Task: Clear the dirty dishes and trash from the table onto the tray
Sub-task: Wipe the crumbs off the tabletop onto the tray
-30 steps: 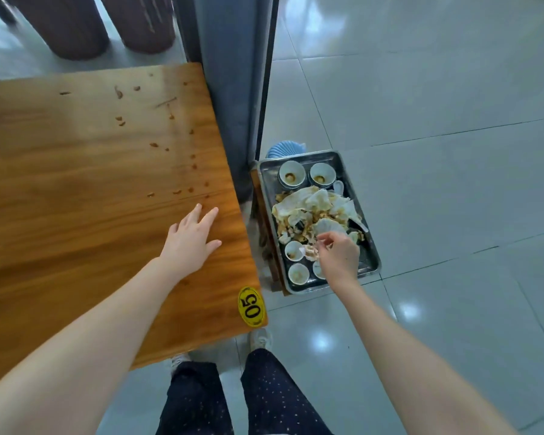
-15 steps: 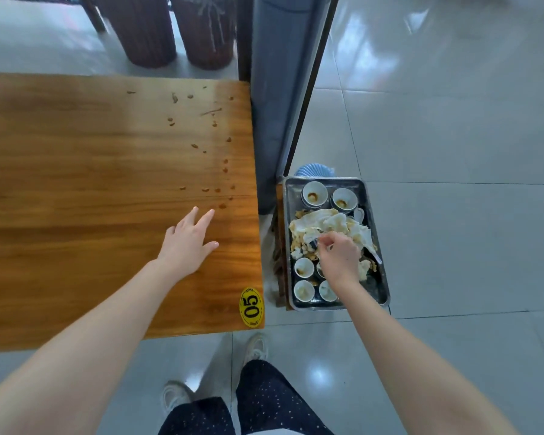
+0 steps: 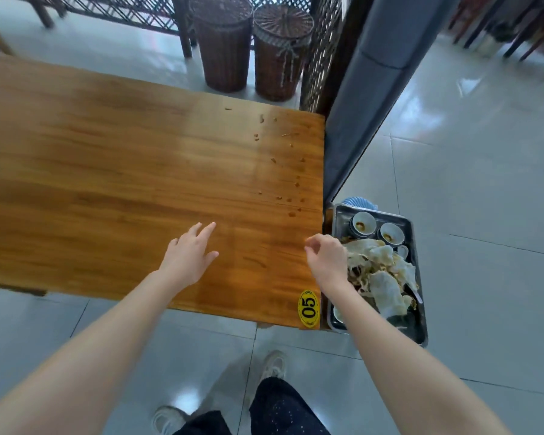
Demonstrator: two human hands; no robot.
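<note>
Head cam, looking down: the left hand [image 3: 189, 255] lies palm down on the wooden table [image 3: 107, 183], fingers straight and spread a bit, pointing away from the body, arm reaching out from the lower left. The right hand [image 3: 325, 259] is over the table's right edge, back of the hand up, forearm crossing the near part of the metal tray [image 3: 374, 213]. Its fingers are curled with the thumb close to the index finger. The tips are tucked under, so I honestly can't tell if it's pinching anything.

The tray sits lower than the tabletop, just beside its right edge. Its long side runs away from the person, roughly parallel to that edge. Two small bowls [image 3: 363, 223] with brown sauce stains sit side by side at the far end, and a heap of crumpled tissues [image 3: 380, 271] fills the middle.

On the table there are crumbs [image 3: 280, 161] scattered toward the far right corner, and a yellow "05" sticker [image 3: 308, 308] on the near right corner. Two wicker baskets [image 3: 223, 42] stand on the floor beyond the table.
</note>
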